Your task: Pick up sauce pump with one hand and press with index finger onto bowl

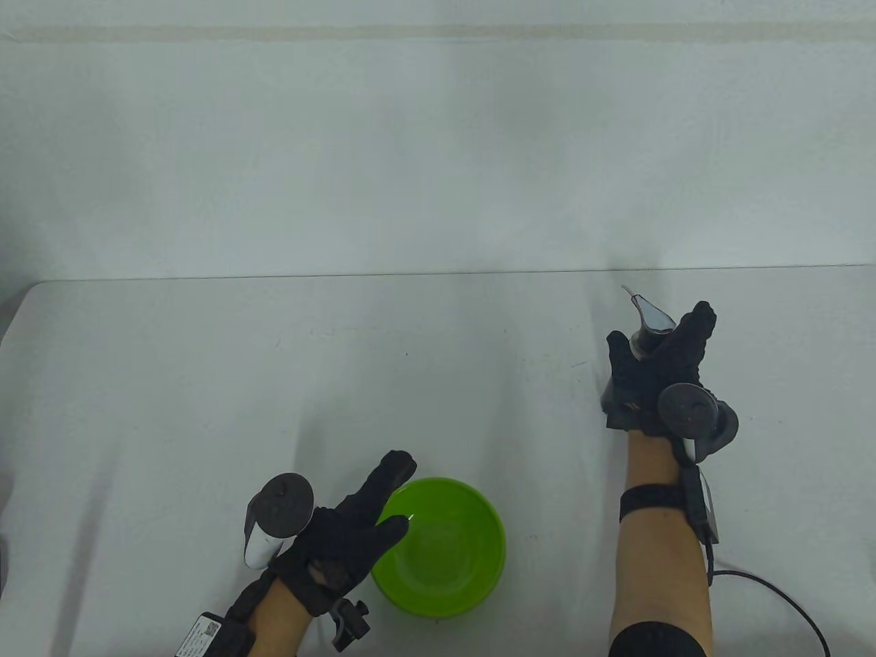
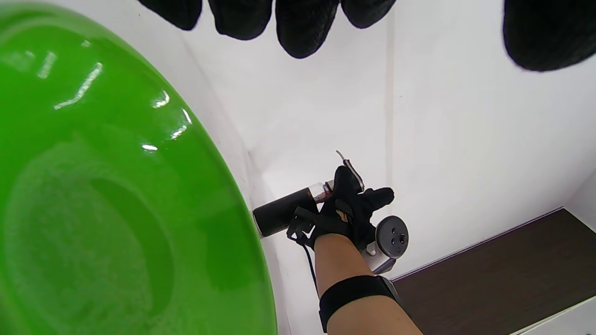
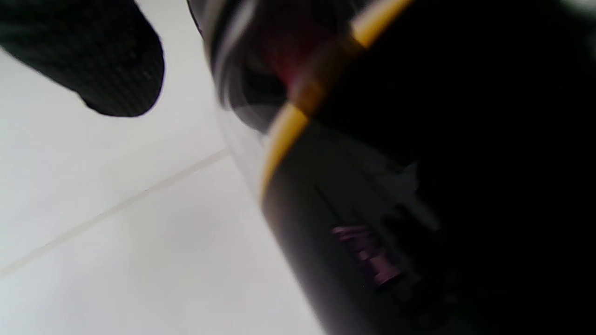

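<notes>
A green bowl (image 1: 445, 547) sits on the white table near the front edge. My left hand (image 1: 356, 527) rests at its left rim, fingers spread, thumb over the rim, holding nothing. The bowl also fills the left of the left wrist view (image 2: 116, 195). My right hand (image 1: 657, 369) grips a dark sauce pump bottle (image 1: 619, 404) at the right of the table, with the pump spout (image 1: 650, 315) poking out past the fingers. The left wrist view shows the bottle (image 2: 284, 214) in that hand (image 2: 349, 209). In the right wrist view the bottle (image 3: 396, 186) fills the frame, blurred.
The white table (image 1: 274, 383) runs back to a pale wall. A black cable (image 1: 780, 595) trails from my right forearm at the front right. A dark brown floor or surface (image 2: 503, 274) shows beyond the table edge in the left wrist view.
</notes>
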Motion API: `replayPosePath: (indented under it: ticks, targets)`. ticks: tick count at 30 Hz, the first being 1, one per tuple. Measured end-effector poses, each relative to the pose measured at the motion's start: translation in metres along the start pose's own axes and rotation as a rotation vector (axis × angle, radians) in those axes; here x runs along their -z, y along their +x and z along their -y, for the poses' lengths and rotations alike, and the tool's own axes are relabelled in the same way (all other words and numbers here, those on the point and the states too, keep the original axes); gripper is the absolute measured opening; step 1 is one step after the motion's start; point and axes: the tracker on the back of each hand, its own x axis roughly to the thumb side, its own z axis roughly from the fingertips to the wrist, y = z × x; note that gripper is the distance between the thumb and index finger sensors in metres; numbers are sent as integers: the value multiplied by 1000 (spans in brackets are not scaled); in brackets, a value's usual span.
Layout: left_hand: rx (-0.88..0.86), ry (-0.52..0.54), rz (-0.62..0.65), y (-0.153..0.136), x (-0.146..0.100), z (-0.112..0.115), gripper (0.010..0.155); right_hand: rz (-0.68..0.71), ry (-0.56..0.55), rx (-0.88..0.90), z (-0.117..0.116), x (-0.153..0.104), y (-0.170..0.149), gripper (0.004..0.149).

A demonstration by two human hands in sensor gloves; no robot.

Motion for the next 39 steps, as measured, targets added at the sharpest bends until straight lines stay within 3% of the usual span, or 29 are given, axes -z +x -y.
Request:
replayPosePath:
  ticks: [11, 15, 19, 24, 27, 31, 35, 39]
  targets:
    - [-34, 18, 3, -1, 0, 0, 91, -18, -10, -25, -15, -3, -5, 110]
    - [-43, 23, -2, -2, 0, 0, 91, 12, 27, -43, -12, 0, -3, 103]
    - [-52, 45, 3, -2, -1, -3, 91, 29, 85, -17, 3, -1, 6, 96]
    - [-69, 62, 6, -3, -1, -5, 91, 49, 75, 104, 45, 12, 42, 97]
    - [-70, 64, 0, -2, -2, -5, 91, 134, 184, 185, 74, 17, 81, 94]
    - [-77, 76, 11, 0, -4, -7, 90, 283, 377, 252, 99, 5, 129, 93]
    - [-96, 97, 21, 2, -7, -11, 90, 450, 628, 284, 115, -29, 173, 93]
    - [-112, 114, 23, 2, -9, -14, 90, 510, 807, 289, 122, -58, 185, 91]
